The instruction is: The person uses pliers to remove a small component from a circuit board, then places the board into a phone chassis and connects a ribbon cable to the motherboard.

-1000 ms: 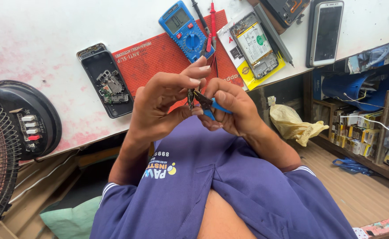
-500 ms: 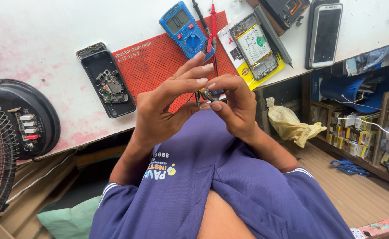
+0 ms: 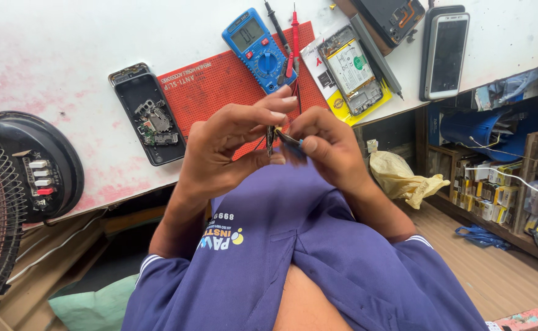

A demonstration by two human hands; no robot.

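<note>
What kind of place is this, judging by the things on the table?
Most likely a phone repair bench: an opened phone with bare parts, a blue multimeter with probes, and a red work mat lie on the table.

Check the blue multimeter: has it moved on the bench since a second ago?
No. The blue multimeter lies as before at the top edge of the red mat, probes beside it. Small frame shifts come from the head camera.

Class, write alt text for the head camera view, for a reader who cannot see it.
A person's left hand and right hand pinch a small dark part between them above a red mat. On the white bench lie a blue multimeter, an opened phone and a white phone.
</note>
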